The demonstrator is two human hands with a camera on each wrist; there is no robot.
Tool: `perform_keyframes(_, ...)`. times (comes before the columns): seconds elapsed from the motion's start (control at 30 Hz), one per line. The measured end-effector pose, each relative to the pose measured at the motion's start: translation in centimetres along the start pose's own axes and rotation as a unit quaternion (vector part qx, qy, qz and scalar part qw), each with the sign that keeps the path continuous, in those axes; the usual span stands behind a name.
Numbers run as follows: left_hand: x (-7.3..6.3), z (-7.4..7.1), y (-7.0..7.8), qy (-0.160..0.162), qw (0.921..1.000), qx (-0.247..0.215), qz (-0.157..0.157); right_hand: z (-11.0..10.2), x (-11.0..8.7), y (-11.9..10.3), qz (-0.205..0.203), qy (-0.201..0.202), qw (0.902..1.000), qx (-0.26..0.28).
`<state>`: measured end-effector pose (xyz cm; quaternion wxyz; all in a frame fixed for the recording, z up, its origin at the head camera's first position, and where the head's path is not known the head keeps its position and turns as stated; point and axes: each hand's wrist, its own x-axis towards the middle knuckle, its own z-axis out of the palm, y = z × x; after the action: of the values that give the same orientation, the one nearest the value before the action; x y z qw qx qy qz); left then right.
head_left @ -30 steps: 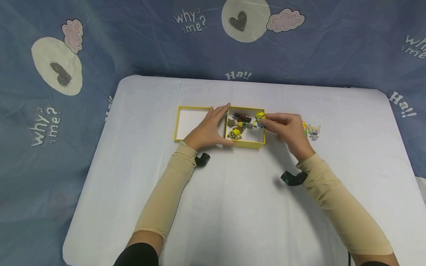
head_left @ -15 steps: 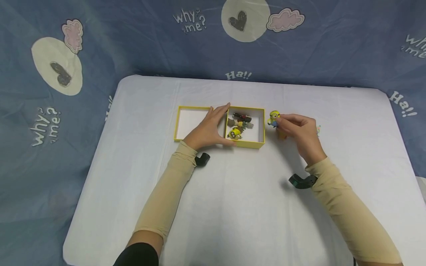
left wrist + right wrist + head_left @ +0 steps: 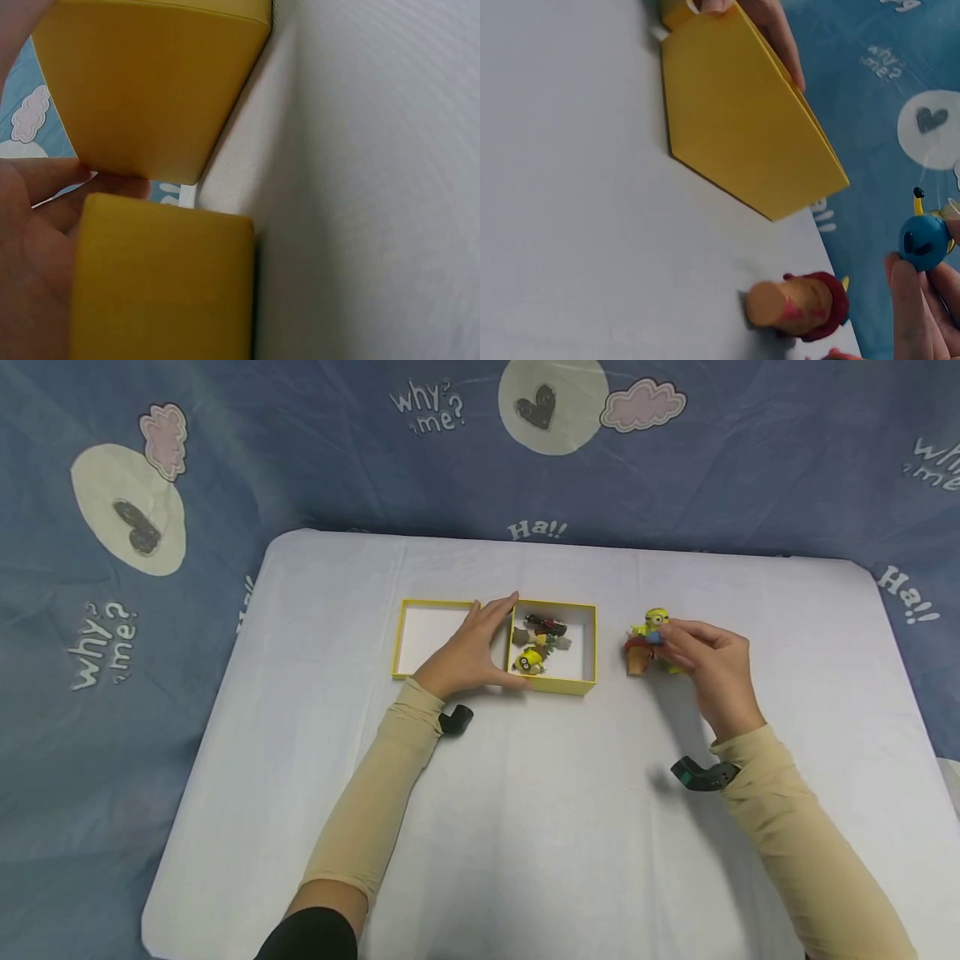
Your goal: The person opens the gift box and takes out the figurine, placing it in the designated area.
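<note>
Your right hand point(image 3: 712, 668) pinches the yellow-and-blue one-eyed figure point(image 3: 656, 618) between thumb and fingers, closed down to its width, up off the white bench point(image 3: 555, 827) to the right of the box. Your left hand point(image 3: 474, 652) spreads wide across the yellow box point(image 3: 562, 687), thumb on the near wall, fingers at the far one, gripping its left end. That hand and wrist hide part of the shallower yellow tray point(image 3: 418, 639) on the left. In the head view, the held figure overlaps the cone-shaped toy point(image 3: 637, 658); the right wrist view shows a gap between them. Something yellow point(image 3: 672, 668) pokes out below your right fingers, mostly covered, can't identify. Inside the box: a one-eyed yellow toy point(image 3: 529, 661), plus darker bits point(image 3: 546, 625) too small to sort out. Right wrist view cuts off your right hand and a reddish thing point(image 3: 841, 355) at the bottom edge.
</note>
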<state>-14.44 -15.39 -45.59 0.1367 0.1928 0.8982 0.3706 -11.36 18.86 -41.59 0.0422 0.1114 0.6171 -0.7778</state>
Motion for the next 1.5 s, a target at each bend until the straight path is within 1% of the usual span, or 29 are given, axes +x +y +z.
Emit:
perform_keyframes(0.47, 0.0, 0.0, 0.1, -0.003, 1.0000, 0.005, 0.002, -2.6, -0.1, -0.5, -0.004, 0.050, 0.9966, 0.066)
perform_keyframes(0.6, 0.0, 0.0, 0.1, -0.002, 1.0000, 0.005, 0.004, -3.3, -0.3, -0.6, -0.005, 0.064, 0.9963, 0.058)
perform_keyframes(0.8, -0.1, 0.0, 0.1, -0.001, 1.0000, 0.004, 0.002, -4.3, -0.3, -0.8, 0.008, 0.094, 0.9940, 0.056)
perform_keyframes(0.97, -0.1, -0.1, 0.2, -0.002, 1.0000, 0.002, 0.001, -5.1, -0.4, -0.8, 0.011, 0.108, 0.9925, 0.057)
perform_keyframes(1.13, -0.2, -0.1, 0.3, -0.002, 1.0000, -0.001, -0.002, -6.0, -0.5, -0.9, 0.024, 0.125, 0.9905, 0.054)
perform_keyframes(1.23, -0.2, -0.1, 0.3, -0.001, 1.0000, -0.001, 0.000, -6.5, -0.5, -0.9, 0.031, 0.128, 0.9894, 0.061)
perform_keyframes(1.4, -0.1, -0.1, 0.2, -0.001, 1.0000, 0.001, 0.001, -7.4, -0.4, -0.8, 0.040, 0.120, 0.9887, 0.080)
perform_keyframes(1.5, -0.1, -0.1, 0.2, -0.001, 1.0000, 0.002, 0.000, -8.0, -0.4, -0.8, 0.045, 0.122, 0.9875, 0.090)
